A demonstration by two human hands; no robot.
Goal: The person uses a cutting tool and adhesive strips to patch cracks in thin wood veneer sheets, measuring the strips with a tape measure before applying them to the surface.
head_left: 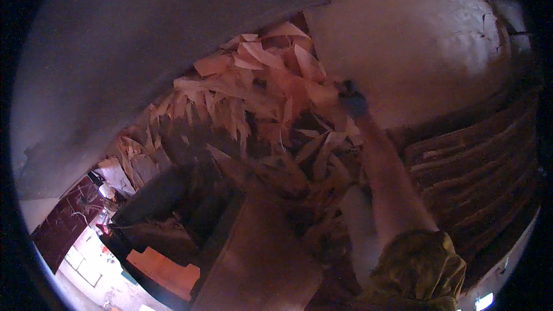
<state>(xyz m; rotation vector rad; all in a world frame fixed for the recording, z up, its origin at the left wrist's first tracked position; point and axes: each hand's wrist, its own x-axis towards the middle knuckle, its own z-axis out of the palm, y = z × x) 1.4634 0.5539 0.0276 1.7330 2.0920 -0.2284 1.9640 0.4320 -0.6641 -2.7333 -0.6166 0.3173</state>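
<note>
My right hand (324,94) reaches up from the lower right into a heap of thin, pale, pointed scraps (259,55). A dark band (352,102) is around the wrist, and an olive sleeve (417,265) covers the upper part of the arm. The fingers are blurred and blend with the scraps, so whether they hold one does not show. The hand is beside the left edge of a large, smooth, pale panel (397,52). More curled scraps (322,150) hang below the hand. My left hand is out of the picture.
Wavy brown layers (472,173) rise along the right side. A broad grey surface (115,63) slopes across the upper left. Low down are a brown flat surface (259,253) and a notched orange piece (164,270). Bright light (92,256) enters at lower left.
</note>
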